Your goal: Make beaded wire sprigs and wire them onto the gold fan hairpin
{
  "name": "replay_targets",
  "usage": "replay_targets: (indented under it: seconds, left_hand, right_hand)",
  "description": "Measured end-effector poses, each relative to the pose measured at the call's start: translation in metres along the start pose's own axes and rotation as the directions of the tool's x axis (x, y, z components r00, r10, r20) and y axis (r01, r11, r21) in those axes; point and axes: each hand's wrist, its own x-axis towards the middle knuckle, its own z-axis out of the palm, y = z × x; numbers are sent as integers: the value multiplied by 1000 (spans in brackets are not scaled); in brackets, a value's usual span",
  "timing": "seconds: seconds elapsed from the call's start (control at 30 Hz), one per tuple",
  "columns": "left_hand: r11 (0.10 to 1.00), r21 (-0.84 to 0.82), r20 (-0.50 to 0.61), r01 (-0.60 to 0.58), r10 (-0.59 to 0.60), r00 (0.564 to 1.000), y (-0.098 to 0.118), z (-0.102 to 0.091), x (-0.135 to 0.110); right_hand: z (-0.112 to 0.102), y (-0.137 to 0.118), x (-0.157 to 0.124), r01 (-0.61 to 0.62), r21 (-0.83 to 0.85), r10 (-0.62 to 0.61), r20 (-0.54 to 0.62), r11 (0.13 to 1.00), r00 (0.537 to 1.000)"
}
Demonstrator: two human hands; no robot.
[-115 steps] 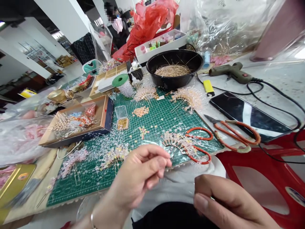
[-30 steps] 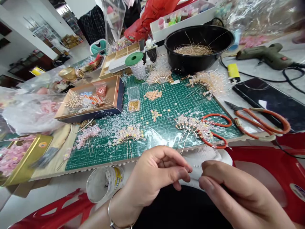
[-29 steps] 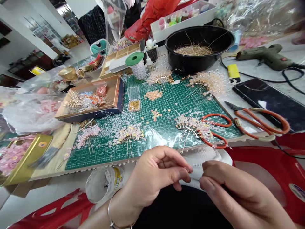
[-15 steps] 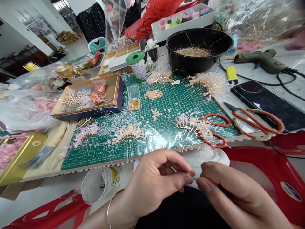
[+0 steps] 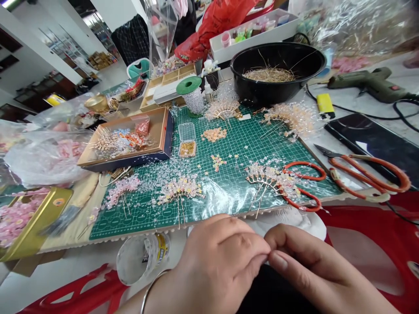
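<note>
Gap closed since earlier: left hand (image 5: 219, 257) and right hand (image 5: 314, 270) met fingertip to fingertip, pinched; contents hidden. Desk (image 5: 376, 107) was cluttered: green mat (image 5: 235, 144), scissors (image 5: 334, 165), black bowl (image 5: 278, 69).

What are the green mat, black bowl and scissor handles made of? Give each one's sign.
Green mat: likely vinyl, matte, printed white grid.
Black bowl: probably plastic, smooth glossy rim.
Scissor handles: orange coating, seemingly plastic over metal.

You are at a craft workshop bench: cutting mat (image 5: 229, 144), glue gun (image 5: 369, 83), scissors (image 5: 366, 174), bead trays (image 5: 124, 139), beaded hairpieces (image 5: 178, 189).
</note>
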Motion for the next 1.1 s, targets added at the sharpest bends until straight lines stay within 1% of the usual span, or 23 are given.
replay_targets:
  seconds: [0.07, 0.13, 0.17, 0.2, 0.23, 0.27, 0.3, 0.33, 0.37, 0.43, 0.5, 0.6, 0.7, 0.8, 0.87, 0.9, 0.97, 1.0, 1.03, 1.07, 1.1]
  left_hand:
    - [999, 27, 31, -39, 39, 999, -4, -3, 3]
    - [996, 75, 51, -45, 41, 998, -13, -9, 10]
    - [992, 126, 45, -33, 27, 999, -21, -13, 16]
    - [978, 207, 17, 12, -16, 1000, -30, -18, 23]
    - [948, 313, -31, 66, -59, 998, -41, -23, 30]
    - [888, 441, -32, 131, -131, 991, -52, -27, 39]
    - [805, 570, -47, 164, -167, 985, -64, -31, 47]
    - [729, 664, -24, 166, -201, 979, -75, -34, 54]
    - [693, 702, -11, 162, -217, 976, -84, -35, 60]
    - [659, 739, 25, 139, -233, 972, -97, -34, 69]
    - [652, 749, 50, 118, -234, 971, -101, -29, 74]
    - [640, 762, 68, 96, -227, 971, -100, -20, 75]
    - [639, 766, 82, 74, -211, 974, -100, -15, 77]
    - [654, 753, 77, 69, -192, 978, -101, -18, 80]
    - [666, 742, 55, 79, -178, 982, -95, -24, 80]
    - [679, 728, 27, 96, -169, 985, -88, -28, 78]
    - [763, 625, -60, 163, -161, 985, -67, -32, 70]
    - [869, 440, -132, 229, -189, 973, -54, -31, 63]
    - [945, 169, -158, 279, -253, 954, -41, -29, 55]
    - [939, -131, -128, 317, -333, 934, -29, -24, 47]
    - [845, -405, -25, 348, -391, 920, -19, -17, 38]
  right_hand:
    - [-1, 3, 1, -10, 34, 10, -21, 999, 1000]
    - [-3, 6, 2, -10, 59, 14, -75, 998, 997]
    - [-3, 8, 2, -13, 79, 21, -101, 997, 995]
    - [-3, 10, 2, -10, 104, 23, -121, 995, 992]
    - [-4, 12, 2, -6, 131, 22, -127, 991, 992]
    - [-5, 14, 2, 2, 157, 18, -126, 988, 992]
    - [-5, 15, 1, 12, 182, 11, -123, 983, 992]
    - [-6, 17, 1, 27, 203, -2, -121, 979, 993]
    - [-7, 17, 0, 34, 219, -7, -125, 975, 992]
    - [-8, 18, -1, 37, 251, 2, -153, 967, 988]
    - [-10, 18, -2, 37, 288, 16, -181, 957, 983]
    - [-10, 17, -1, 38, 348, 41, -216, 937, 975]
    - [-9, 15, 1, 69, 394, 40, -261, 916, 965]
    - [-6, 11, 2, 71, 398, 41, -266, 915, 963]
    - [-4, 10, 1, 61, 390, 48, -265, 919, 963]
    - [-3, 10, 0, 70, 383, 40, -274, 921, 961]
    - [-1, 9, -3, 93, 358, 19, -296, 929, 955]
    - [0, 8, -4, 102, 334, 6, -307, 937, 952]
    - [1, 6, -5, 112, 300, -10, -320, 947, 947]
    - [2, 5, -7, 124, 259, -33, -331, 958, 943]
    - [3, 3, -8, 136, 211, -58, -338, 968, 939]
